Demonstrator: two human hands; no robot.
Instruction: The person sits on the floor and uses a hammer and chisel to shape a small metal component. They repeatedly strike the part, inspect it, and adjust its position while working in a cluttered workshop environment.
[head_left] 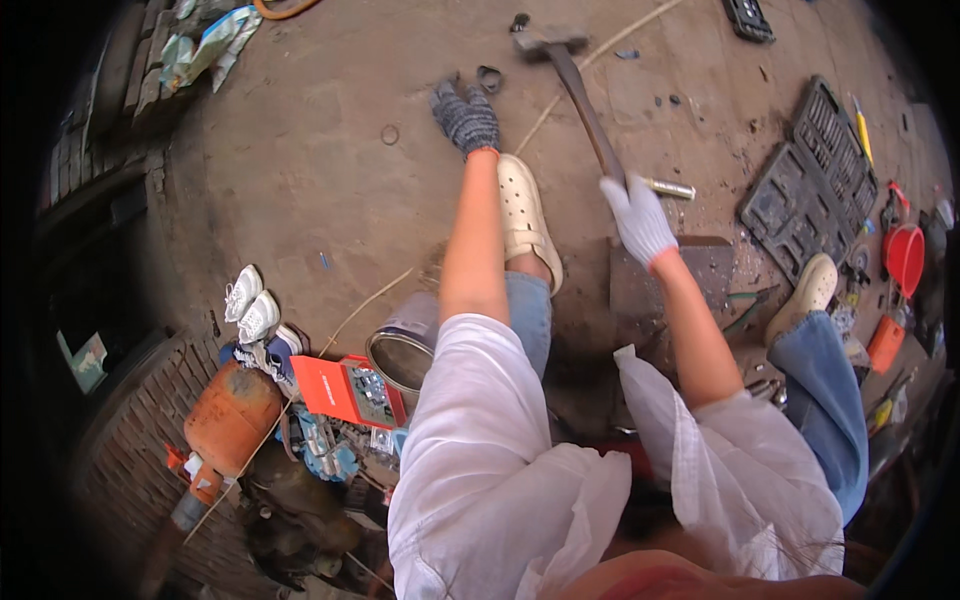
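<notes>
My right hand, in a white glove with an orange cuff, is wrapped round the wooden handle of a hammer. Its metal head points away from me, above the ground to the right of my left hand. My left hand, in a dark grey knit glove, reaches down to the ground with fingers bent together. A tiny dark bit shows at its fingertips, too small to name. Just right of those fingertips lies a short dark ring. A shiny metal cylinder shows beside my right hand.
An open black tool case lies at the right, near a red bowl. By my right forearm is a dark metal block. At left stand a paint can, an open red box, an orange tank and white shoes.
</notes>
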